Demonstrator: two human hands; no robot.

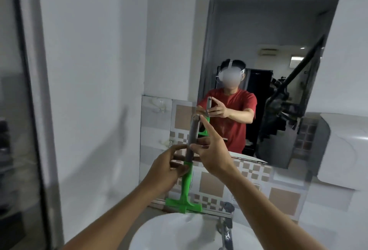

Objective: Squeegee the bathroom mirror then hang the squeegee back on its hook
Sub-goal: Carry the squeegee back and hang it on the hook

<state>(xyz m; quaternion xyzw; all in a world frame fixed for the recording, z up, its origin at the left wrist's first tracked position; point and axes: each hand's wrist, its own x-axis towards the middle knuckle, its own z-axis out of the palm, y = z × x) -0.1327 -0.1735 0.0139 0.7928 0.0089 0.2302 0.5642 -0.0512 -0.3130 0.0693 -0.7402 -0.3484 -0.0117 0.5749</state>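
Mirror (278,30): hangs on the white wall beyond both hands, above and to the right of them; it reflects a person in a red shirt holding the same tool with arms stretched forward.
Tiled panel (249,180): sits directly behind the hands, patterned in tan and white squares.
Sink (179,233): white basin below the forearms, with a metal tap (226,228) under the right forearm.
White dispenser (342,150): on the wall well to the right of the right hand.
Squeegee (188,174): held upright between the two hands, grey grip at the top, green shaft running down to a green crossbar blade that hangs just above the sink rim.
Left hand (167,168): closed on the squeegee from the left, fingers pinching where the grey grip meets the green shaft.
Right hand (211,150): touches the grey grip from the right, thumb pressed on its middle, index finger stretched up along the top end, other fingers loosely curled; whether it truly grips is hard to tell.
Hook: a faint fitting on the tile up and left of the hands is too blurred to identify.
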